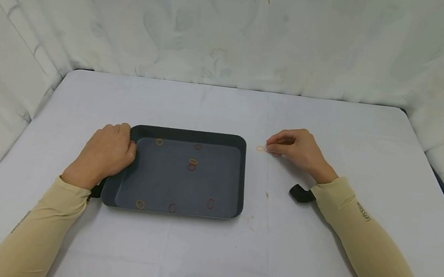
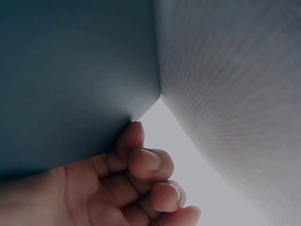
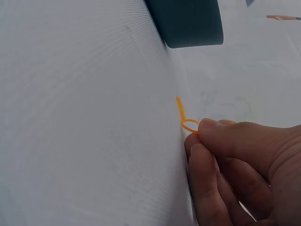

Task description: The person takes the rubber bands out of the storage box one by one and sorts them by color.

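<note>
A dark grey rectangular tray (image 1: 215, 176) lies on the white table, several small yellow and red rubber bands spread over its floor. My left hand (image 1: 107, 151) grips the tray's left rim, and the left wrist view shows its curled fingers (image 2: 151, 162) against the tray wall (image 2: 80, 84). Off the tray's far right corner, my right hand (image 1: 299, 149) is low over the cloth. Between thumb and fingertips it pinches a yellow rubber band (image 3: 189, 125). Another yellow rubber band (image 1: 260, 148) lies just left of those fingertips, seen nearly edge-on in the right wrist view.
A black wrist-camera piece (image 1: 302, 194) juts out beside the right sleeve (image 1: 361, 230). White cloth covers the table (image 1: 201, 262), and pale patterned curtains (image 1: 223, 26) hang behind its far edge and at both sides.
</note>
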Motion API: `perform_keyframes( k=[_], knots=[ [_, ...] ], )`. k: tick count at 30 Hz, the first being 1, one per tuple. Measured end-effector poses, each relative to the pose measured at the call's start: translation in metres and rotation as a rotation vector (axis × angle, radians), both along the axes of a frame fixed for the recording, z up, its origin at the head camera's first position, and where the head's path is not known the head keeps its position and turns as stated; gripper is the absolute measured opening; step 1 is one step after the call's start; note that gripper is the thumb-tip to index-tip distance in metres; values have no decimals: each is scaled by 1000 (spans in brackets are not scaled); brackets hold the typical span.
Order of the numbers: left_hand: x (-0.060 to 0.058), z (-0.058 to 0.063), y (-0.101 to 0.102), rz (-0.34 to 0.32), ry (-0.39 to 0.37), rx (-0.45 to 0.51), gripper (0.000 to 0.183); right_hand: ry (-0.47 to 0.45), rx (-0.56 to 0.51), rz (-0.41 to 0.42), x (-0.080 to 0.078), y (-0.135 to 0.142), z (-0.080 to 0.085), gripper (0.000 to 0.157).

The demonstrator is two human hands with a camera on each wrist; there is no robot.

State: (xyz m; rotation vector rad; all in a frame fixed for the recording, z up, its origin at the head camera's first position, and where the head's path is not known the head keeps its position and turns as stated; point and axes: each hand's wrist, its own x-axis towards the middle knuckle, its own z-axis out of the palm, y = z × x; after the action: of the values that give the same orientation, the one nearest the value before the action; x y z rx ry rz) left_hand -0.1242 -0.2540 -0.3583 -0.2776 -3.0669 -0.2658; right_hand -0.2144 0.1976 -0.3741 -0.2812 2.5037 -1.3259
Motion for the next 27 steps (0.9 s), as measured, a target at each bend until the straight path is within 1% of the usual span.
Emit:
perform_keyframes(
  k=[5, 12, 18, 23, 27],
  knots=[
    [-1, -1, 0, 3, -4, 3, 20, 24, 37, -9, 0, 0, -1, 13],
    [0, 0, 0, 8, -6, 0, 20, 9, 35, -24, -2, 0, -2, 13],
    [1, 1, 0, 7, -3, 1, 20, 10, 40, -33, -2, 1, 1, 16],
    [1, 1, -1, 6, -10, 0, 20, 13, 40, -30, -3, 1, 2, 18],
    [1, 0, -1, 6, -14, -2, 20, 20, 35, -18, -2, 2, 2, 21]
  ],
)
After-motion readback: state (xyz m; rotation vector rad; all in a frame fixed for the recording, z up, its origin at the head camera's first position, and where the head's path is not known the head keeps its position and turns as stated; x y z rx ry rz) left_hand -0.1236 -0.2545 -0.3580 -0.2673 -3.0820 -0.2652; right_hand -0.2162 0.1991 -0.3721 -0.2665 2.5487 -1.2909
